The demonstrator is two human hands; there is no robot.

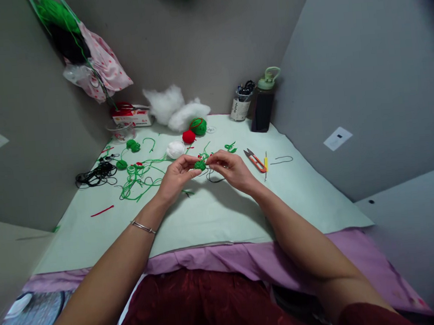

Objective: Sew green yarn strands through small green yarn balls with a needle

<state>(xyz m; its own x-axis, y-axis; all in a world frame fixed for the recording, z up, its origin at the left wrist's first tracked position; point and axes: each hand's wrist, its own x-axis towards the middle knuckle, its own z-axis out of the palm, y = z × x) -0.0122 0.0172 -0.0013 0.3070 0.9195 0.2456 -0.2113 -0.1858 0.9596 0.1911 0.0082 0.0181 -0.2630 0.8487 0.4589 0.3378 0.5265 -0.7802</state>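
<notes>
A small green crocheted piece [199,165] is held just above the table in front of me. My left hand [179,175] pinches its left side between thumb and fingers. At its right edge, my right hand [232,169] has thumb and index finger pressed together; whatever is in that pinch is too small to make out. A dark strand [215,180] curls on the table below my right hand. Behind my hands sit a white yarn ball [176,149], a red yarn ball [188,136] and a green yarn ball [198,127].
Orange-handled thread snips [255,160] and a yellow-handled crochet hook [266,166] lie to the right. Tangled green yarn [136,181] and black cord [96,174] spread leftward. White stuffing [165,104], a box [132,116], a pen holder [240,105] and a bottle [262,106] stand along the back.
</notes>
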